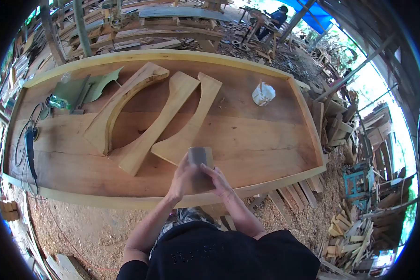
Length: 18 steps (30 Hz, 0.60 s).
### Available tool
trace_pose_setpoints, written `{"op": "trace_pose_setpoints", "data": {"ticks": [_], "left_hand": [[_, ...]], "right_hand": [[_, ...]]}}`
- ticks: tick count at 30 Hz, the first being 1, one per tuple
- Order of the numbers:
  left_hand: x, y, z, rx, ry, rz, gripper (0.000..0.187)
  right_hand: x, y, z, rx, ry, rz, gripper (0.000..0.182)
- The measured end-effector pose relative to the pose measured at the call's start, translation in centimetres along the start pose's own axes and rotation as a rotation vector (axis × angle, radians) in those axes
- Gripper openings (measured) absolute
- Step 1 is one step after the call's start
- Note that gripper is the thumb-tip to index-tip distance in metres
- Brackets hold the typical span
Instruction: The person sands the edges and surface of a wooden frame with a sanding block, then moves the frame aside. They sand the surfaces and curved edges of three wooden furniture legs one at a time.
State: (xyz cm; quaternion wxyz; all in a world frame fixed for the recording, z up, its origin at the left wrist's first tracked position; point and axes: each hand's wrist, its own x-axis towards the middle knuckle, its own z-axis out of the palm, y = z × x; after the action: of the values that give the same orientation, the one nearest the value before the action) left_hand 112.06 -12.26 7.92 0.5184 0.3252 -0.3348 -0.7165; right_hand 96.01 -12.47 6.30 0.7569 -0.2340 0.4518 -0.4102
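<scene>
Over the near edge of the wooden table, both hands are closed around a grey-brown block that looks like a sanding block. My left hand grips its left side and is somewhat blurred. From the right, my right hand holds it, with the thumb lying across its face. Just beyond the hands lie three curved wooden pieces: a wide one on the left, a middle one, and a right one whose near end is closest to the block.
A raised rim borders the table. At its left lie a corded power tool, a green sheet, a hammer-like tool and a clear green bottle. A white container stands right. A person sits far back.
</scene>
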Motion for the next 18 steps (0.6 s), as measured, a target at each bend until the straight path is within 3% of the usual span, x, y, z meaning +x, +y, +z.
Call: {"op": "trace_pose_setpoints", "data": {"ticks": [4, 8, 12, 14, 15, 16, 18], "left_hand": [[2.1, -3.2, -1.5, 0.052, 0.113, -0.073, 0.045], [3.2, -4.9, -1.8, 0.099, 0.085, -0.113, 0.045], [4.3, -6.3, -2.7, 0.228, 0.148, -0.134, 0.044], [5.3, -8.6, -4.2, 0.305, 0.174, -0.032, 0.047], [5.6, -6.8, -3.4, 0.446, 0.246, -0.088, 0.047], [5.8, -4.9, -2.8, 0.59, 0.318, -0.14, 0.047], [7.5, -7.9, -7.6, 1.034, 0.373, 0.255, 0.048]], "right_hand": [[0.1, 0.0, -0.4, -0.095, 0.084, -0.042, 0.045], [1.6, 1.4, -1.7, -0.186, 0.149, -0.184, 0.052], [2.9, 1.0, -1.9, -0.29, 0.252, -0.107, 0.053], [5.4, 2.4, -3.8, -0.271, 0.135, -0.218, 0.052], [5.8, 2.1, -3.8, -0.415, 0.22, -0.319, 0.051], [4.5, -0.8, -2.3, -0.673, 0.348, -0.163, 0.055], [6.1, 0.1, -3.3, -0.822, 0.416, -0.335, 0.06]]}}
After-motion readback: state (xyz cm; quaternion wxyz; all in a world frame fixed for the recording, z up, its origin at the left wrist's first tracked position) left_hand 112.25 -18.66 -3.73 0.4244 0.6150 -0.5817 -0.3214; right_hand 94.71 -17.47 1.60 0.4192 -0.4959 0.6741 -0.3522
